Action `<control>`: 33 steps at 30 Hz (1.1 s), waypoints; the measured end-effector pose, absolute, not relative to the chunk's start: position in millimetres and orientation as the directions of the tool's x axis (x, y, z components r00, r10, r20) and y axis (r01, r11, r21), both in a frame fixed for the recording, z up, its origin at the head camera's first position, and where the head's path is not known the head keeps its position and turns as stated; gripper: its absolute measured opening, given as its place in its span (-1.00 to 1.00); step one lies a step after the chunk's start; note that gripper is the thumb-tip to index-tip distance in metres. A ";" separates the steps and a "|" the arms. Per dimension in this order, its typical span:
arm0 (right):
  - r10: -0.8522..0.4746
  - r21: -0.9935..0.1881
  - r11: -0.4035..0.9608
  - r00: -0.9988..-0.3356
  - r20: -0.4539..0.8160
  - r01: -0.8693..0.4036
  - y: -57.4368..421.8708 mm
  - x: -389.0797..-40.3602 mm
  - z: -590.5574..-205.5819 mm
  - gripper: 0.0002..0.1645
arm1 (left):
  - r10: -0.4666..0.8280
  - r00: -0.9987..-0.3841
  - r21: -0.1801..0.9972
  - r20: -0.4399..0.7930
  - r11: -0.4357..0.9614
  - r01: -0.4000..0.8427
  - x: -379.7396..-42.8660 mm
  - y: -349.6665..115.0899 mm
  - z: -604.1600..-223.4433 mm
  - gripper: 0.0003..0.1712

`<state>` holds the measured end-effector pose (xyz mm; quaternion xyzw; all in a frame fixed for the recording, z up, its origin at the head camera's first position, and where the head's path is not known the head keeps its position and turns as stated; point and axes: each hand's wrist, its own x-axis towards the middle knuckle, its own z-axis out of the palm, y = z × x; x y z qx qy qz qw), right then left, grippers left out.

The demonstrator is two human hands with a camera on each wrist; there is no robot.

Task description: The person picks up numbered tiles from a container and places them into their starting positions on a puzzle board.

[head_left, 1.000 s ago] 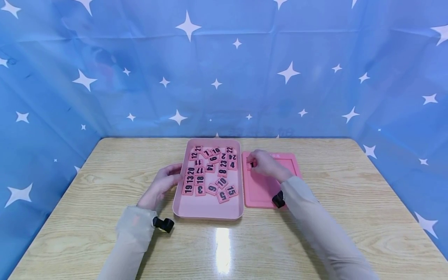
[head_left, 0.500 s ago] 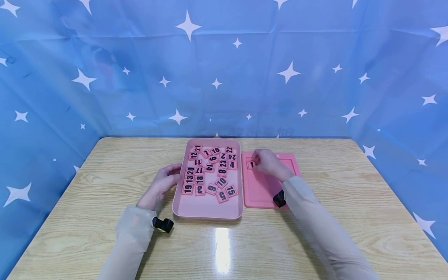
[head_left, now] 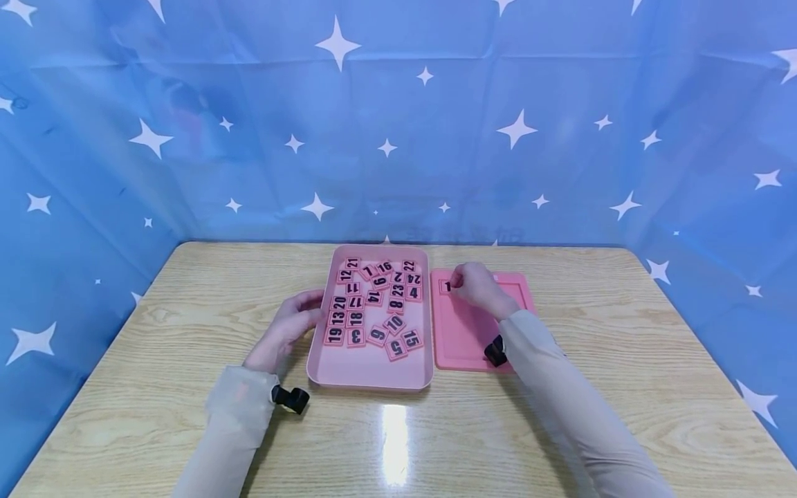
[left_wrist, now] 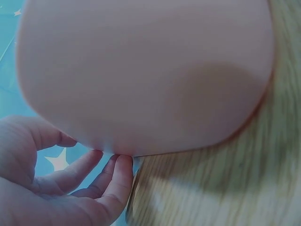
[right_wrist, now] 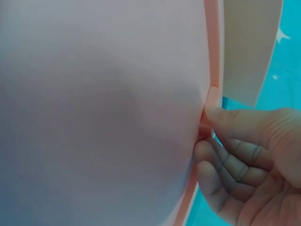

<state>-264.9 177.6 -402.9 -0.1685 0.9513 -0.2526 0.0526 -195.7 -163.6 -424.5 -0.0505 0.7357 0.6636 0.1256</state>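
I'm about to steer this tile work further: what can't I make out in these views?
Head view: right edge of the number 1 tile, covered by the right hand.
Head view: near right corner of the pink board, covered by the sleeve.
Left wrist view: tiles in the tray, hidden by its wall; its upper part, cut off by the top edge.

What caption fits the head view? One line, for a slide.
Right hand at the 1 tile on a pink board, left hand touching a tray of numbered tiles.
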 end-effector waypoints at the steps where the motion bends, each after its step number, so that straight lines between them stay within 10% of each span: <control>1: -0.340 -0.501 0.816 -0.940 -0.014 -0.288 177.4 -265.4 -403.5 -0.96 | 0.092 -0.963 0.963 -0.254 0.116 -0.243 -195.8 -163.5 -424.6 -0.34; 33: -0.271 -0.507 0.838 -0.960 -0.069 -0.201 172.8 -269.1 -403.0 -0.90 | 0.091 -0.959 0.960 -0.269 0.107 -0.259 -196.9 -165.2 -425.0 -0.36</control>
